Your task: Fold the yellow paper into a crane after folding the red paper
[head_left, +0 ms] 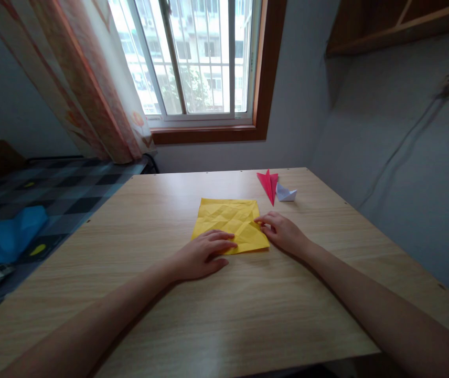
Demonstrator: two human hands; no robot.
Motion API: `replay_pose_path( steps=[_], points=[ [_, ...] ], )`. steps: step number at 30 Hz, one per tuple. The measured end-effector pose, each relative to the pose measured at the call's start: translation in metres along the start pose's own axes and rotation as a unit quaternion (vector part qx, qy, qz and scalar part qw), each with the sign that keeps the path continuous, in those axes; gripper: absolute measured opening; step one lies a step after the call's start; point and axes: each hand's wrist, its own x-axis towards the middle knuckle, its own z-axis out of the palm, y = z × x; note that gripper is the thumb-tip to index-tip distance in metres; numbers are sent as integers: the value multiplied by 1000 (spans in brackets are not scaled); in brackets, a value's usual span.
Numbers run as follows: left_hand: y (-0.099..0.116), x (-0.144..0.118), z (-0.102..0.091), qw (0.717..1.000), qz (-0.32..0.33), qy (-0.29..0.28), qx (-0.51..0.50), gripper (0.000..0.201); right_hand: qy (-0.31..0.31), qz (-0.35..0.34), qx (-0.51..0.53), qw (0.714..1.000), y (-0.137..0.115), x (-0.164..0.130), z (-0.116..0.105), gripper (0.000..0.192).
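A yellow sheet of paper (pixel 230 223) lies flat near the middle of the frame on a pale wood-grain surface (pixel 248 315), its face crossed by a dense web of creases. The sheet is roughly rectangular, with its far edge straight and its near right corner pointing toward the lower right.

The left hand (pixel 201 255) rests palm down on the near left part of the sheet, its fingers (pixel 220 239) stretched out flat and close together, pressing the paper against the surface. The right hand (pixel 283 231) sits at the sheet's right edge, its fingers (pixel 264 221) curled, tips drawn together and touching the paper's border; whether they pinch the edge or only press on it cannot be told. Both bare forearms reach in from the bottom of the frame.

Just beyond the right hand, toward the upper right of the surface, lie a red folded paper shape (pixel 269 185) with a sharp point and, just beside it, a small white folded paper shape (pixel 286 194). A window (pixel 193 58) with a wooden frame fills the top centre, a patterned curtain (pixel 91 89) hangs at the upper left, and a bed with a checked cover (pixel 63 194) and a blue object (pixel 6 236) stands at the left edge.
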Motion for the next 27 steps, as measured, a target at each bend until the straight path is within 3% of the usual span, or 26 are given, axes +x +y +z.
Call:
replay_pose_path(
  steps=[11, 16, 22, 27],
  points=[
    [-5, 0, 1, 999, 13, 13, 44, 40, 2, -19, 54, 998, 2, 1, -3, 28],
    [-7, 2, 0, 994, 56, 5, 96, 30, -6, -37, 42, 998, 4, 1, -3, 25],
    [-8, 1, 1, 977, 120, 45, 172, 26, -4, -49, 36, 998, 3, 1, -3, 26],
    [-4, -1, 0, 967, 117, 68, 216, 27, -11, -32, 27, 999, 5, 1, -4, 35]
  ],
)
